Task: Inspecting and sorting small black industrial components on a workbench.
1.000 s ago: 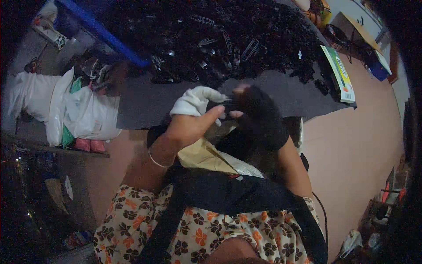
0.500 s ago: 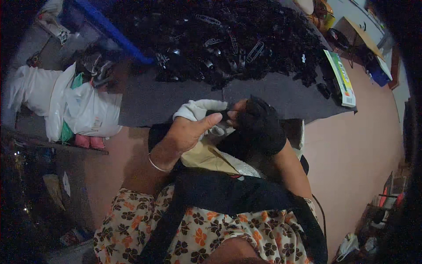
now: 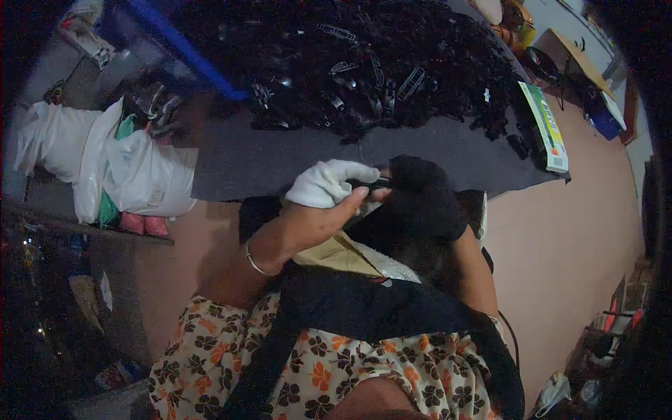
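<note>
My left hand, in a white glove that leaves the thumb bare, is closed on a small dark piece. It looks glossy black, but its kind is too small and covered to make out. Against its other end press the bare fingertips of my right hand, which wears a black glove. Both hands meet above my lap, just short of the near edge of the grey-covered table. A large heap of small black plastic parts, some long and clip-like, lies beyond them on the table.
Blue plastic edging borders the heap at left. White plastic bags sit on the left. A green and white box rests at the table's right edge. Tan padded paper lies on my lap, over a dark apron.
My left fingers have curled in and the thumb has moved to the right onto the dark piece. Both hands now hold it closely together, and its shiny surface shows.
</note>
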### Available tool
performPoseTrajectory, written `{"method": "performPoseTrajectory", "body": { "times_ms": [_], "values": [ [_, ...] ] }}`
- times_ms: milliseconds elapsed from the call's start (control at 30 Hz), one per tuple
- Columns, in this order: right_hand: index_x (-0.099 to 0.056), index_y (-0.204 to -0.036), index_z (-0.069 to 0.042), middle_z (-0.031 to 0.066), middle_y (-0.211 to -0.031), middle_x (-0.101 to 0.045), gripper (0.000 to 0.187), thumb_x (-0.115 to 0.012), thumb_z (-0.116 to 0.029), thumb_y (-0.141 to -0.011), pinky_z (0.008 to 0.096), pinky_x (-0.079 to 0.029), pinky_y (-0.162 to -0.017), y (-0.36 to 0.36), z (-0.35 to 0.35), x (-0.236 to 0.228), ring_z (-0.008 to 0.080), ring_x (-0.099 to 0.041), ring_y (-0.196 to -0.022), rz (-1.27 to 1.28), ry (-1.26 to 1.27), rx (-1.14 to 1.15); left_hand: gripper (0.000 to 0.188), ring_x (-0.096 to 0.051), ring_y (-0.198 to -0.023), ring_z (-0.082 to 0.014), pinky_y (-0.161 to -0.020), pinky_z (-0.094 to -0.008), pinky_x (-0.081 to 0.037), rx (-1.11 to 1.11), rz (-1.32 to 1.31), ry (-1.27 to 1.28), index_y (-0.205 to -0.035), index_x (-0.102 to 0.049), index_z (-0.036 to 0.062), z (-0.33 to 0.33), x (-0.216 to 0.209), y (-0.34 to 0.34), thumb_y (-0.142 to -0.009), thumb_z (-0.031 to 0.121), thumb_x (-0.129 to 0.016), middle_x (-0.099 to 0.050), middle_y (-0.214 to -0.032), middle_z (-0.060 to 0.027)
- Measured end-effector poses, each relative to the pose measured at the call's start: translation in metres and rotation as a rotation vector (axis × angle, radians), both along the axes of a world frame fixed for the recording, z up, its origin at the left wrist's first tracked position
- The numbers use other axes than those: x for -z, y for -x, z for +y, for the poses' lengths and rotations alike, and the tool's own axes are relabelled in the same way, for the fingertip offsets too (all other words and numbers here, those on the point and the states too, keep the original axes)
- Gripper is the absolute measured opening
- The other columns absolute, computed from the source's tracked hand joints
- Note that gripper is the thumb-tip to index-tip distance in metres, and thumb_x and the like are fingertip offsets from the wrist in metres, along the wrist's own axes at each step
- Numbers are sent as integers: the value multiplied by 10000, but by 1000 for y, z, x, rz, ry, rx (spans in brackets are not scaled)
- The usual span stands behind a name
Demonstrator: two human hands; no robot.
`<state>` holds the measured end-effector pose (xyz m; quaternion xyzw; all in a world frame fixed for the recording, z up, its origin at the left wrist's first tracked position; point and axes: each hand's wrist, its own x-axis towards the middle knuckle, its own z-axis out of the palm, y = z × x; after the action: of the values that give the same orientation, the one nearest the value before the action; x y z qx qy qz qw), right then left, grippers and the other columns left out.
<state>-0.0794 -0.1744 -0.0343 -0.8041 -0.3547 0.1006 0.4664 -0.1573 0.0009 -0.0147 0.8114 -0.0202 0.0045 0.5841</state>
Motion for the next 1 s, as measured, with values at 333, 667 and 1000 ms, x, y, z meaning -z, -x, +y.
{"method": "performPoseTrajectory", "body": {
  "times_ms": [333,667,1000],
  "values": [
    [-614,-871,-51,160,-810,-591,227,-617,-195,-696,384,-475,-675,-15,24,-9,327,-583,-761,-613,145,29,321,-586,-824,-338,-672,-408,-492,60,-388,-1156,-1043,-543,160,27,-24,-65,-729,98,-531,-569,-1037,-131],
    [-608,-816,-62,201,-839,-602,209,-576,-241,-714,444,-479,-630,-37,67,2,342,-597,-740,-623,301,73,122,-605,-720,-302,-618,-385,-505,83,-464,-1325,-799,-618,110,46,1,-96,-745,114,-508,-594,-830,-103],
    [-632,-839,-55,205,-818,-600,217,-576,-239,-740,423,-481,-594,-35,70,6,342,-597,-672,-901,-8,118,210,-606,-745,-154,-648,-255,-485,-283,-387,-174,-1036,-560,35,64,21,-67,-831,72,-534,-596,-893,-65]
  ]
}}
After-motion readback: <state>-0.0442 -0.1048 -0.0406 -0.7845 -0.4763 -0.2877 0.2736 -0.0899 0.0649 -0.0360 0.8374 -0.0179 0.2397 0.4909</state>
